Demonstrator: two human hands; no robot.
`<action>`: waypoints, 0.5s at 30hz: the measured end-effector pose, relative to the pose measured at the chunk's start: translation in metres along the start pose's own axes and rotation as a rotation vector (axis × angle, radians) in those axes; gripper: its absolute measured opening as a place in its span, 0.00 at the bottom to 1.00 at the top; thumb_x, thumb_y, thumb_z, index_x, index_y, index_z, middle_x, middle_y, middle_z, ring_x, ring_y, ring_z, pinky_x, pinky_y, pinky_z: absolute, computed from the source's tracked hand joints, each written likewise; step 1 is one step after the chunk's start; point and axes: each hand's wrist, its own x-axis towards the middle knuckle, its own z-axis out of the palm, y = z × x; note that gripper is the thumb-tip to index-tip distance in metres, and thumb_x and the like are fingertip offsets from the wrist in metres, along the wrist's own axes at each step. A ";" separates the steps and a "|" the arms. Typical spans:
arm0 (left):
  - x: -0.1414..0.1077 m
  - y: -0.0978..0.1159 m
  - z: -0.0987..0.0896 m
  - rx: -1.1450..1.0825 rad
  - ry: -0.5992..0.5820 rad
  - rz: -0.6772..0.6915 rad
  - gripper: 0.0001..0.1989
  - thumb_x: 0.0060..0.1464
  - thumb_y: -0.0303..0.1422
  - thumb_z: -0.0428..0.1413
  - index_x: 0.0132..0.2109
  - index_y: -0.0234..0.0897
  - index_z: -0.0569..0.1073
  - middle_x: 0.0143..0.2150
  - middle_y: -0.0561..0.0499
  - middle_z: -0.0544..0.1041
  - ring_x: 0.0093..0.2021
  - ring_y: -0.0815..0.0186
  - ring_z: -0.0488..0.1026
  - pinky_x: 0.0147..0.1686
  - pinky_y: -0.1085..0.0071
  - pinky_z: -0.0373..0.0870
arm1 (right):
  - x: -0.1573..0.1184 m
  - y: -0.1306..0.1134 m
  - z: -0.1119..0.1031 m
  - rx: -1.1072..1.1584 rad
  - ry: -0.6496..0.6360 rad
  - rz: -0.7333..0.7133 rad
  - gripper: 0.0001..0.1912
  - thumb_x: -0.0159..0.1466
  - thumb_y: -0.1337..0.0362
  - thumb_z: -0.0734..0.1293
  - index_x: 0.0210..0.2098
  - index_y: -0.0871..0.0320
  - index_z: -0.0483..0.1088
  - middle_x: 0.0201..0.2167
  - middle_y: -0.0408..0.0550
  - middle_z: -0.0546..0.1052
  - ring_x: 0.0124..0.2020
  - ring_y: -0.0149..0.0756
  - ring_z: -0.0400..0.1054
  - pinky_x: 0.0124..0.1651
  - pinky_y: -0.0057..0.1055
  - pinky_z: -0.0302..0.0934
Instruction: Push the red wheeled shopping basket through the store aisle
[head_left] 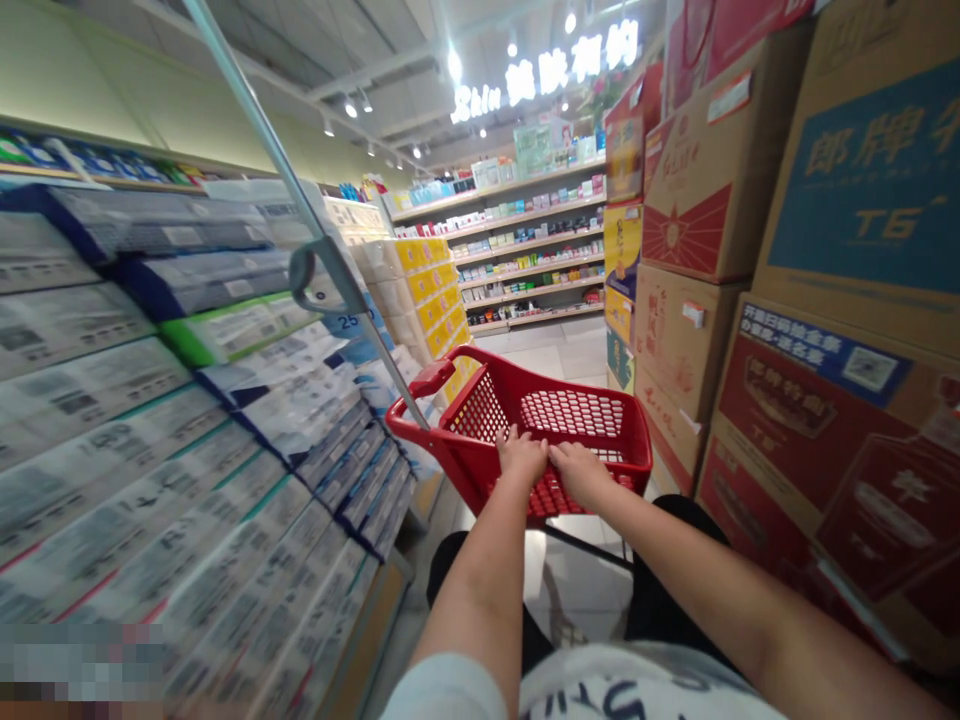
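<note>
- So, two hands here: the left hand and right hand sit just beside each other on the near rim of one red shopping basket.
- Both sets of fingers are curled over that rim, lightly closed on it, and holding nothing else.
- Basket's on wheels, out front in the aisle, with one red grip and one long metal pole at its left corner.
- Left side: loads of stacked tissue packs, too many to count.
- Right side: at least six cardboard cartons.
- Straight ahead: one shelf unit, about five tiers, under one lit sign.
</note>
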 end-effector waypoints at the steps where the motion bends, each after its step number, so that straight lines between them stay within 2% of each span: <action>1: -0.001 0.000 -0.001 -0.007 -0.001 0.006 0.26 0.65 0.41 0.34 0.47 0.50 0.78 0.57 0.52 0.73 0.65 0.52 0.54 0.60 0.48 0.42 | 0.000 0.002 -0.002 0.011 -0.013 -0.030 0.23 0.63 0.74 0.56 0.56 0.58 0.65 0.46 0.54 0.72 0.44 0.44 0.63 0.44 0.35 0.56; 3: -0.001 0.001 -0.002 -0.013 -0.002 0.005 0.26 0.64 0.41 0.35 0.47 0.49 0.78 0.57 0.52 0.73 0.65 0.52 0.54 0.60 0.48 0.42 | 0.000 0.005 -0.003 0.016 -0.029 -0.037 0.24 0.63 0.74 0.56 0.57 0.57 0.64 0.47 0.54 0.72 0.43 0.42 0.64 0.43 0.34 0.56; 7: -0.002 0.002 -0.002 -0.009 -0.010 -0.019 0.26 0.64 0.41 0.35 0.47 0.52 0.78 0.56 0.53 0.74 0.65 0.53 0.54 0.60 0.48 0.42 | 0.000 0.001 0.001 0.003 -0.013 0.058 0.26 0.62 0.75 0.56 0.60 0.61 0.61 0.49 0.57 0.71 0.46 0.43 0.63 0.47 0.35 0.56; 9: -0.003 0.002 -0.002 -0.013 -0.005 -0.008 0.26 0.65 0.41 0.34 0.47 0.52 0.78 0.56 0.53 0.73 0.65 0.53 0.54 0.61 0.48 0.42 | -0.001 0.003 0.003 0.039 0.003 0.031 0.27 0.63 0.75 0.56 0.61 0.63 0.59 0.51 0.58 0.70 0.47 0.43 0.63 0.49 0.35 0.56; 12: -0.005 0.001 -0.003 -0.030 0.010 0.012 0.26 0.65 0.40 0.35 0.46 0.50 0.79 0.56 0.51 0.73 0.65 0.51 0.54 0.61 0.47 0.41 | -0.007 0.013 0.005 0.096 0.030 -0.026 0.23 0.66 0.71 0.55 0.61 0.61 0.60 0.53 0.57 0.70 0.49 0.41 0.63 0.51 0.35 0.57; 15: -0.005 0.002 -0.004 -0.039 0.012 0.001 0.26 0.65 0.40 0.35 0.46 0.48 0.79 0.56 0.49 0.73 0.65 0.51 0.54 0.61 0.47 0.40 | -0.008 0.015 0.008 0.075 0.063 -0.006 0.21 0.68 0.68 0.53 0.59 0.62 0.62 0.52 0.58 0.70 0.49 0.43 0.63 0.51 0.37 0.57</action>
